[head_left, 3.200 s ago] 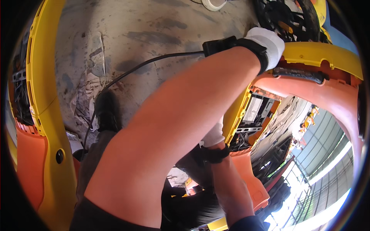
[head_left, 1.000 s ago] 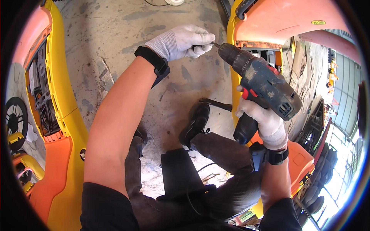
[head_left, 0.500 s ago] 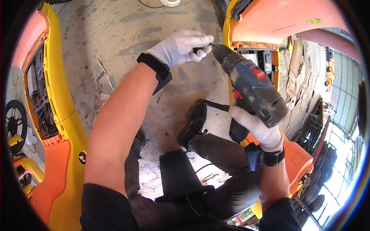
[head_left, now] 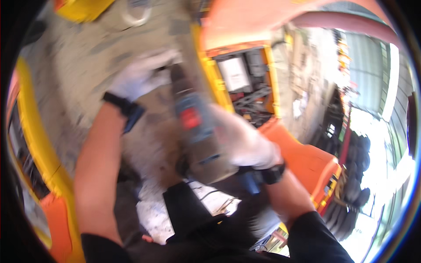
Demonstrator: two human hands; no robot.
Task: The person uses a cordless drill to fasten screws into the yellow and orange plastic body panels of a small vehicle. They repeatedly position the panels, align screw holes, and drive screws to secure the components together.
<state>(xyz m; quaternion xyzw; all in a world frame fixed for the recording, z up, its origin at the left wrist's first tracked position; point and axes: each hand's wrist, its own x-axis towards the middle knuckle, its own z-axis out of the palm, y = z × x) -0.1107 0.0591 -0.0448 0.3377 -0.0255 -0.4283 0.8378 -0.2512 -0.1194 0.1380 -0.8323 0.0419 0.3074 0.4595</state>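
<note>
My right hand, in a white glove, is wrapped round the grip of a dark blue and black cordless drill with a red switch on top. The drill points away from me, its chuck close to the fingers of my left hand. That hand, also gloved, is closed in a pinch beside the drill's tip. Something small and dark shows between its fingers, but blur hides what it is. I cannot tell whether the tip touches it.
An orange and yellow vehicle body stands at the right, its compartment showing wiring and a white-labelled box. Another yellow body stands at the left. A dark stack of seats or tyres lies far right.
The view has turned to the right. The drill has swung from pointing up-left to nearly straight ahead, lower against my body. My left hand remains pinched near its tip.
</note>
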